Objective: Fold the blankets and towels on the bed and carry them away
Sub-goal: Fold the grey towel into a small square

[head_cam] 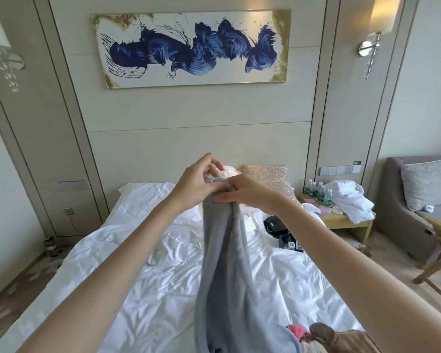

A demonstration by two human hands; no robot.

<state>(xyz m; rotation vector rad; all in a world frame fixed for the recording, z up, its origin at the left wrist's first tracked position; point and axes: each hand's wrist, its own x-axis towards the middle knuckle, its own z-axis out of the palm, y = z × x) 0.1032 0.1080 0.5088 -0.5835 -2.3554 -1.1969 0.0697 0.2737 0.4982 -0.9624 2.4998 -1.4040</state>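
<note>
A pale panelled wall (194,128) fills the far side of the room, and the bed (143,263) runs from it toward the near edge, its white sheet rumpled and creased all over. A long painting (191,48) of dark blue swirls on white hangs on the wall above the bed. A grey blanket (224,263) is held up over the middle of the bed, gathered at the top and hanging down in a narrow fall to the near edge. At the far right stands a grey armchair (402,225) with a pale cushion (425,182) on it. Between armchair and bed is a low wooden table (341,220) carrying a heap of white towels (349,197) that spills over its right side. Wall lamps (382,19) hang at both upper corners. A gold-patterned pillow (267,174) leans at the head of the bed, and a black bag (275,224) lies on the sheet near the bed's right side. Green-labelled bottles (318,191) stand on the table just left of the towels. The left hand (196,182) and right hand (250,193) meet at the blanket's top, both pinching its gathered edge.
</note>
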